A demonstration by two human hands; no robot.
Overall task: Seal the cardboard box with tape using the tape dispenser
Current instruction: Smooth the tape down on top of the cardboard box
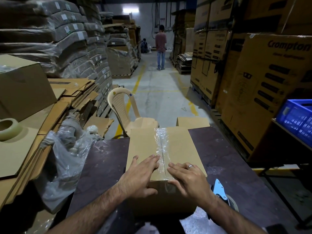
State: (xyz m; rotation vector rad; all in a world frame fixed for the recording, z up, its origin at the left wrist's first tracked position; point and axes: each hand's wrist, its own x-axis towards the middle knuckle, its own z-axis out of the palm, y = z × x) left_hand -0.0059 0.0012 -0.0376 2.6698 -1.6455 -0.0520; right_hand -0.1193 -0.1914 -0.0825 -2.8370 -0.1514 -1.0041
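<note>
A brown cardboard box (145, 146) stands on the dark table (228, 162) right in front of me. Clear tape (161, 144) runs along its top centre seam from the far edge to the near edge. My left hand (140, 176) lies flat on the box top left of the seam, fingers spread, thumb over the near edge. My right hand (187, 179) presses flat to the right of the seam, a ring on one finger. The tape dispenser (221, 195), with a blue and metal frame, lies on the table beside my right wrist, untouched.
A spare tape roll (8, 130) sits on flat cardboard at the left, next to crumpled clear plastic (67, 159). A beige plastic chair (123, 110) stands beyond the table. A blue crate (297, 120) is at right. A person (161, 46) stands far down the aisle.
</note>
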